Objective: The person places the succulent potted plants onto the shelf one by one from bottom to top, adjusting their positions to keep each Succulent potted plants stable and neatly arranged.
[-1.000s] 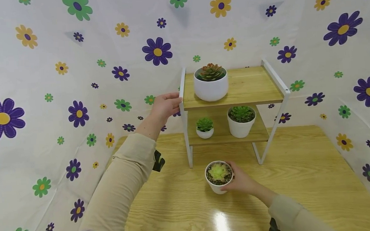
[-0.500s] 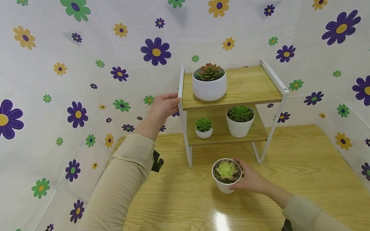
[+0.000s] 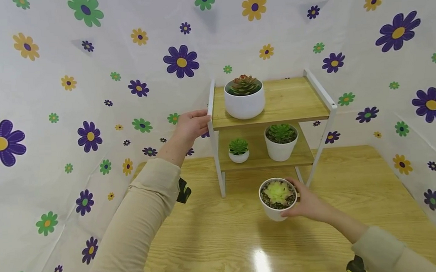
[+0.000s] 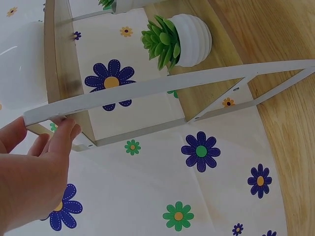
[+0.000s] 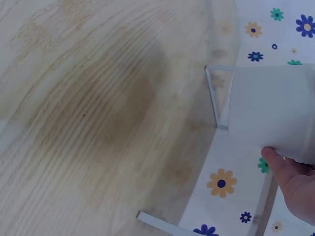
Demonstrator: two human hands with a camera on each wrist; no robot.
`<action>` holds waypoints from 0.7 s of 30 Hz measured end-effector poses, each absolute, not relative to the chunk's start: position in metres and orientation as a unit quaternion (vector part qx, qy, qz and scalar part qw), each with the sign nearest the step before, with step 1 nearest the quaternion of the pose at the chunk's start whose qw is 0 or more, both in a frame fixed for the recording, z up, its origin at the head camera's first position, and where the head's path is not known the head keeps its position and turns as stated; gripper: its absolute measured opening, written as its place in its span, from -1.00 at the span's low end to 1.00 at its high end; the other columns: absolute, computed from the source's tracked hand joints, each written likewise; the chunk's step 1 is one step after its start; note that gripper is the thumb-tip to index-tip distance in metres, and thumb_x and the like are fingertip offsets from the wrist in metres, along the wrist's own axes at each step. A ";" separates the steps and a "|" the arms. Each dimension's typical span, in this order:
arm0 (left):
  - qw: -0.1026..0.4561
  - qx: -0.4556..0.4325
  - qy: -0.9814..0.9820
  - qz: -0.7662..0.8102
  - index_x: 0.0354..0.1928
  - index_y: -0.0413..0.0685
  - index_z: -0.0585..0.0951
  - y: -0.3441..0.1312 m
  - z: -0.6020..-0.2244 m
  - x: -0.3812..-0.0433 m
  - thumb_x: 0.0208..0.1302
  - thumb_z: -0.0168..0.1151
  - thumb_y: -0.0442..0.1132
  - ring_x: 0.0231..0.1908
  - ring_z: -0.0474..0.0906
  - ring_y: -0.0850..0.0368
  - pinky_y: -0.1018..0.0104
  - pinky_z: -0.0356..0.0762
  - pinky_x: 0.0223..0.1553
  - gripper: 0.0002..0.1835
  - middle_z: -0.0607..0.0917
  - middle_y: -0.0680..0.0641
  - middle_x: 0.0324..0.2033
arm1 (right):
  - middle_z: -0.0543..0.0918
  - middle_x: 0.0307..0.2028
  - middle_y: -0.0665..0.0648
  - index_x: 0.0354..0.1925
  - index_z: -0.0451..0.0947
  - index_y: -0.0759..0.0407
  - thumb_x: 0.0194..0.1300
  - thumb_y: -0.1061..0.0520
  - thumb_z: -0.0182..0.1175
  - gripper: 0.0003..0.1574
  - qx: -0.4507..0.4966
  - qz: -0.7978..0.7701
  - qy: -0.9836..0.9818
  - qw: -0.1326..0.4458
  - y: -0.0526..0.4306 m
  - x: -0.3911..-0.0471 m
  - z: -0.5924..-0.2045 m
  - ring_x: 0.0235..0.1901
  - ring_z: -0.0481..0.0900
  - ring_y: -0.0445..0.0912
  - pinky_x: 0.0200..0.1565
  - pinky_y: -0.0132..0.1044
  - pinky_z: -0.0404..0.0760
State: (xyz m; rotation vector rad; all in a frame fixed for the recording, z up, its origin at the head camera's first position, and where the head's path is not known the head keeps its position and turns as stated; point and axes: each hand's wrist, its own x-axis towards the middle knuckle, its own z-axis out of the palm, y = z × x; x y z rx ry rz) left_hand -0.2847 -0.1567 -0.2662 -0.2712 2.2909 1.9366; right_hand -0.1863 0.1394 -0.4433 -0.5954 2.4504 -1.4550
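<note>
My right hand (image 3: 310, 203) grips a white-potted succulent (image 3: 277, 192) with pale yellow-green leaves, held over the table in front of the two-tier shelf (image 3: 294, 100). In the right wrist view the white pot (image 5: 273, 108) hides part of the shelf's legs, and the thumb presses its side. At the shelf's upper left corner, my left hand (image 3: 191, 127) pinches the white metal frame; the left wrist view shows thumb and fingers on either side of the frame (image 4: 147, 88). A reddish-green succulent in a round white bowl (image 3: 245, 105) stands on the top board.
On the lower board sit a small green succulent (image 3: 239, 150) at left and a larger potted one (image 3: 281, 142) at right. The shelf stands on a wooden table (image 3: 202, 245), enclosed by flower-print cloth (image 3: 139, 16) behind and at both sides.
My right hand has carried the potted succulent to the right and slightly upward, and the pot looks larger in view. My left hand stays on the shelf frame.
</note>
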 end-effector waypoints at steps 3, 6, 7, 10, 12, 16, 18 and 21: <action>0.065 -0.092 0.760 0.640 0.27 -0.09 0.39 -0.157 -0.267 -0.285 0.36 0.08 -0.22 0.21 0.44 0.07 0.24 0.38 0.25 -0.55 0.46 -0.07 0.23 | 0.27 0.19 0.50 0.30 0.00 0.48 -0.12 0.17 0.49 0.19 -0.204 -0.488 0.842 0.105 0.145 -0.186 -0.435 0.14 0.34 0.33 0.05 0.08 0.53; 0.064 -0.090 0.761 0.639 0.27 -0.10 0.39 -0.157 -0.267 -0.285 0.36 0.07 -0.22 0.21 0.44 0.06 0.23 0.37 0.25 -0.55 0.46 -0.09 0.23 | 0.29 0.18 0.50 0.29 0.02 0.49 -0.12 0.16 0.49 0.18 -0.207 -0.484 0.845 0.093 0.150 -0.185 -0.428 0.11 0.37 0.32 0.02 0.05 0.56; 0.063 -0.088 0.761 0.639 0.28 -0.11 0.39 -0.157 -0.266 -0.284 0.36 0.07 -0.23 0.21 0.44 0.06 0.23 0.37 0.25 -0.54 0.46 -0.09 0.23 | 0.29 0.17 0.50 0.28 0.02 0.49 -0.13 0.17 0.49 0.17 -0.208 -0.482 0.847 0.088 0.152 -0.186 -0.425 0.10 0.38 0.32 0.01 0.04 0.57; 0.061 -0.083 0.762 0.640 0.28 -0.12 0.38 -0.157 -0.266 -0.284 0.36 0.07 -0.23 0.22 0.43 0.05 0.24 0.37 0.26 -0.54 0.45 -0.10 0.24 | 0.27 0.18 0.52 0.29 0.00 0.53 -0.13 0.19 0.49 0.19 -0.212 -0.477 0.850 0.077 0.157 -0.186 -0.416 0.10 0.38 0.34 0.00 0.03 0.58; 0.062 -0.081 0.761 0.641 0.28 -0.13 0.37 -0.157 -0.266 -0.284 0.36 0.07 -0.23 0.23 0.42 0.04 0.24 0.36 0.26 -0.54 0.45 -0.11 0.24 | 0.28 0.18 0.52 0.29 0.01 0.53 -0.13 0.19 0.50 0.19 -0.212 -0.472 0.853 0.069 0.161 -0.185 -0.410 0.10 0.38 0.34 0.00 0.02 0.59; 0.064 -0.081 0.758 0.644 0.28 -0.13 0.37 -0.157 -0.266 -0.284 0.36 0.07 -0.24 0.23 0.42 0.04 0.24 0.36 0.26 -0.53 0.44 -0.11 0.24 | 0.30 0.17 0.50 0.27 0.05 0.51 -0.14 0.19 0.50 0.15 -0.210 -0.471 0.854 0.064 0.167 -0.184 -0.394 0.11 0.37 0.34 -0.01 0.02 0.59; 0.064 -0.081 0.758 0.644 0.28 -0.13 0.37 -0.156 -0.267 -0.284 0.36 0.07 -0.24 0.22 0.43 0.05 0.24 0.36 0.26 -0.54 0.45 -0.10 0.24 | 0.29 0.18 0.49 0.28 0.04 0.49 -0.12 0.19 0.49 0.15 -0.207 -0.474 0.853 0.071 0.171 -0.183 -0.385 0.13 0.35 0.34 0.01 0.04 0.57; 0.065 -0.079 0.760 0.642 0.28 -0.11 0.37 -0.156 -0.267 -0.284 0.36 0.07 -0.23 0.22 0.42 0.05 0.24 0.36 0.26 -0.54 0.45 -0.09 0.24 | 0.26 0.20 0.48 0.31 0.00 0.46 -0.08 0.16 0.47 0.16 -0.199 -0.473 0.854 0.084 0.178 -0.180 -0.371 0.17 0.31 0.34 0.05 0.06 0.55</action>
